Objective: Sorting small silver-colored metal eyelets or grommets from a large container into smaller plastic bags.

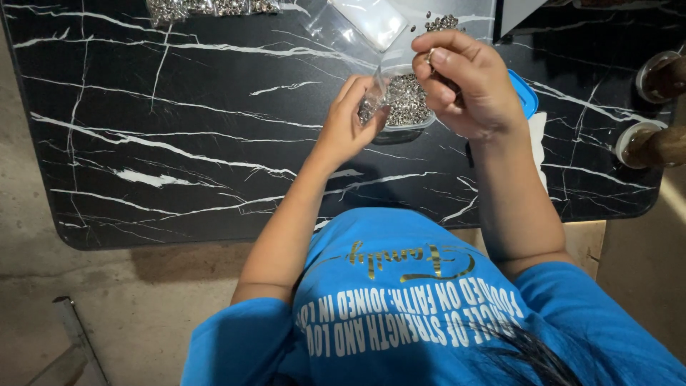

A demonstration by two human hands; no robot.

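Head view looks straight down on a small clear plastic bag (379, 89) partly filled with tiny silver metal pieces, held up over a shallow clear container (407, 107) heaped with the same small silver pieces (409, 100), near the far middle of a black marble-patterned table (179, 143). The left hand (350, 121) grips the bag at its lower left side, fingers curled and pressed against the plastic with the thumb closing on it from the near side; the palm faces the right hand. The right hand (468, 86) is raised just beside and above the bag's mouth, its fingers bunched together and pinching what looks like one or a few of the small pieces at the fingertips (431, 56); how many cannot be told. Both forearms reach forward from the body, the left angled up from the lower left, the right coming up more steeply with the wrist bent inward. Just behind the right hand a blue lid (525, 93) shows at the container's right side. Beyond the hands lie more clear bags (357, 25) and a loose scatter of pieces (441, 21); filled bags (207, 7) sit at the table's far left edge. The person wears a blue shirt (400, 322).
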